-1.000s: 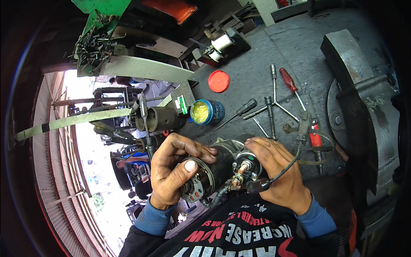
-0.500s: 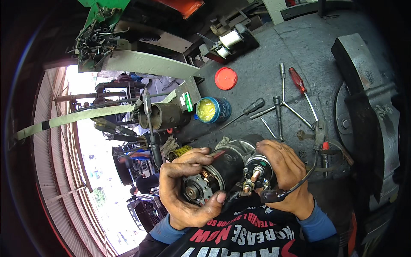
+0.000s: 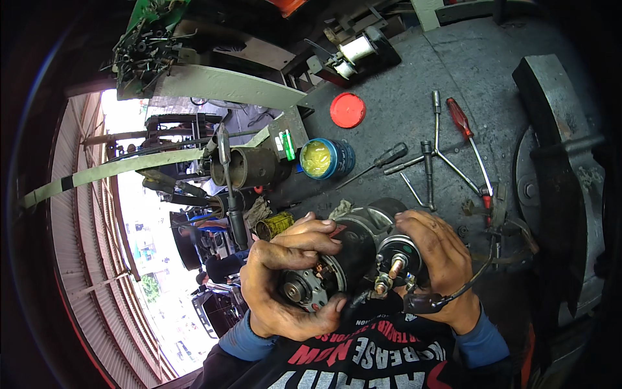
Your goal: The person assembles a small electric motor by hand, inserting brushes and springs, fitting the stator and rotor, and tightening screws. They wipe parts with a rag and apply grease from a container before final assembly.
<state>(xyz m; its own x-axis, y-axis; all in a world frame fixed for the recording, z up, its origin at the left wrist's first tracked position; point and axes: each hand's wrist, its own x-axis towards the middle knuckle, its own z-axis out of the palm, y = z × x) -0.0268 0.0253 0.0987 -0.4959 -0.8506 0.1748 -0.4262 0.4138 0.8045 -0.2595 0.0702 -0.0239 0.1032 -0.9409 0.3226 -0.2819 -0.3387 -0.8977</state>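
Between my two hands is a black starter motor (image 3: 355, 256), tilted so that its open end points at me. My left hand (image 3: 272, 282) wraps around that open end, where a round metal end plate (image 3: 299, 290) and bits of copper show between thumb and fingers. The solenoid (image 3: 403, 246) sits on the motor's right side, with copper terminal bolts (image 3: 393, 269) sticking out. My right hand (image 3: 444, 262) grips around the solenoid side; its fingertips are partly hidden. A thick black lead with a boot (image 3: 424, 301) hangs by the right palm.
On the dark bench lie a blue tub of yellow grease (image 3: 338, 159), a red lid (image 3: 348, 110), a Y-shaped socket wrench (image 3: 438, 149) and a red-handled screwdriver (image 3: 459, 118). A black-handled screwdriver (image 3: 391, 154) lies nearer. Big metal vise (image 3: 557, 123) at right; wire spools (image 3: 356, 49) at the back.
The bench and its tools have shifted slightly in view as my head moved. Both hands keep their hold on the starter motor, which has barely turned.
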